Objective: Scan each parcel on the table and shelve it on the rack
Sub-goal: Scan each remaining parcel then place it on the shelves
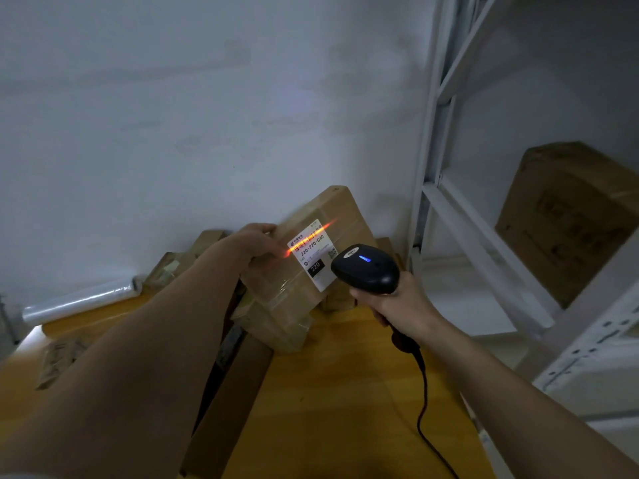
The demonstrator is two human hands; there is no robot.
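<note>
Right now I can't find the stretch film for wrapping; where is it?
In the head view, the stretch film roll lies far left on the table, against the wall.

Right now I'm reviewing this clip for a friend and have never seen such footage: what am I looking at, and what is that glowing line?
One picture, from a camera worn on a person's head, looking down at both bare arms. The left hand holds a taped cardboard parcel tilted up above the yellow table. The right hand grips a black corded barcode scanner; the orange line is its beam crossing the parcel's white label. More parcels lie beneath, a roll of clear film at left. At right stands the white rack, one box on it.
</note>
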